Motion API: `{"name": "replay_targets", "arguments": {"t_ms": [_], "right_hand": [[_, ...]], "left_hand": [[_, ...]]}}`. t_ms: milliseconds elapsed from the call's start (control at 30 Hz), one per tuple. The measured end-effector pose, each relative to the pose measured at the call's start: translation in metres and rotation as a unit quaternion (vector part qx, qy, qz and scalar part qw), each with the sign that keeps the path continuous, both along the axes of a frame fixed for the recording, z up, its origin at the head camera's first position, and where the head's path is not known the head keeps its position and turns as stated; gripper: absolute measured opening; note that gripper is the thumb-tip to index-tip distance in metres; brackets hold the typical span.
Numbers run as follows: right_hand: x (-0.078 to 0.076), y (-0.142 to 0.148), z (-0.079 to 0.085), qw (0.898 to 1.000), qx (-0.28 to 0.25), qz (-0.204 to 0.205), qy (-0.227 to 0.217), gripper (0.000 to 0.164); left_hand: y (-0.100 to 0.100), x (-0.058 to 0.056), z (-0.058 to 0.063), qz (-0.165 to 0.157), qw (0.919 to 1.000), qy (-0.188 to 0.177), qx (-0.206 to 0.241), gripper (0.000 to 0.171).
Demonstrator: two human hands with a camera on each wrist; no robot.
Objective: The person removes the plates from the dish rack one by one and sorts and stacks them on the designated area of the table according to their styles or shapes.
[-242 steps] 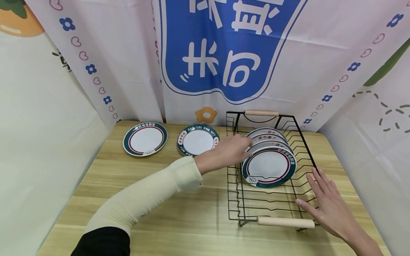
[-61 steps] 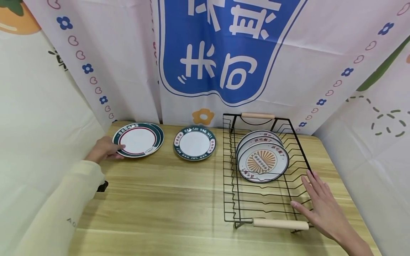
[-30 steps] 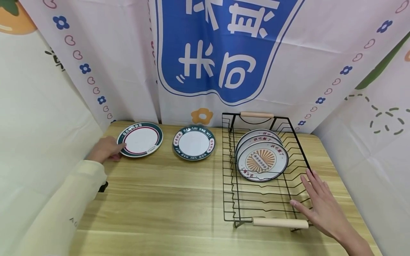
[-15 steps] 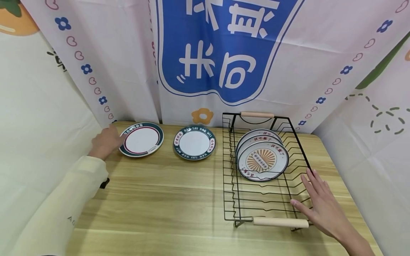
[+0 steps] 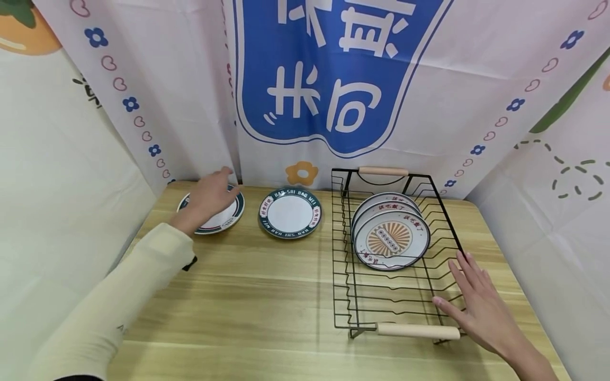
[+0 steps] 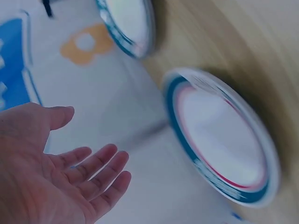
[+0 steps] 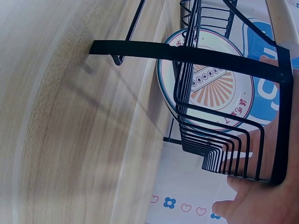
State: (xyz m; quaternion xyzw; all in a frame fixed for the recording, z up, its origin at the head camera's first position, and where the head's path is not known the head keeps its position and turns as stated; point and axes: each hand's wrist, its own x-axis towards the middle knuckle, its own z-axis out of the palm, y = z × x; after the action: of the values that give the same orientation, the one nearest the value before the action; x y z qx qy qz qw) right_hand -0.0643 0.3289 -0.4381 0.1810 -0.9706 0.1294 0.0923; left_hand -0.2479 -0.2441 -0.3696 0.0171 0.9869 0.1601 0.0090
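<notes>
My left hand hovers above green-rimmed plates stacked at the table's back left, partly hiding them. In the left wrist view its palm faces up in the picture, the fingers loosely extended and holding nothing, apart from the plate. Just right of that stack lies another green-rimmed plate. Several white plates with red lettering lean one behind another in a black wire dish rack; the front plate shows an orange sunburst. My right hand rests with spread fingers on the rack's right side.
Wooden handles cap the rack's front and back ends. A printed cloth hangs right behind the table, and pale cloth walls close in on the left and right.
The green-rimmed plate from the rack's front was laid on the left plate and let go. My left hand then rose and moved right over the stack. My right hand stays put.
</notes>
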Motion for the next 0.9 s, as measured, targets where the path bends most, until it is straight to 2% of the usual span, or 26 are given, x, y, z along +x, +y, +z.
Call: {"name": "replay_targets", "arguments": {"t_ms": [167, 300, 433, 567, 733, 900], "right_hand": [[0.000, -0.001, -0.001, 1.000, -0.001, 0.003, 0.001, 0.087], [0.001, -0.001, -0.001, 1.000, -0.005, 0.003, 0.000, 0.087], [0.000, 0.000, 0.000, 1.000, -0.006, 0.001, 0.000, 0.087], [0.001, -0.001, 0.000, 1.000, -0.006, 0.001, -0.003, 0.086], [0.001, -0.001, 0.001, 1.000, -0.010, -0.002, -0.005, 0.086], [0.002, 0.000, 0.001, 1.000, -0.009, -0.002, -0.004, 0.087]], "left_hand": [[0.046, 0.005, 0.011, -0.056, 0.9975, 0.043, -0.002, 0.050], [0.085, 0.012, 0.020, -0.111, 0.9915, 0.066, -0.012, 0.044], [0.121, 0.021, 0.034, -0.167, 0.9835, 0.067, -0.019, 0.046], [0.150, 0.029, 0.043, -0.203, 0.9767, 0.064, -0.022, 0.046], [0.175, 0.034, 0.048, -0.248, 0.9674, 0.049, -0.011, 0.041], [0.198, 0.034, 0.049, -0.306, 0.9512, 0.032, -0.021, 0.042]]}}
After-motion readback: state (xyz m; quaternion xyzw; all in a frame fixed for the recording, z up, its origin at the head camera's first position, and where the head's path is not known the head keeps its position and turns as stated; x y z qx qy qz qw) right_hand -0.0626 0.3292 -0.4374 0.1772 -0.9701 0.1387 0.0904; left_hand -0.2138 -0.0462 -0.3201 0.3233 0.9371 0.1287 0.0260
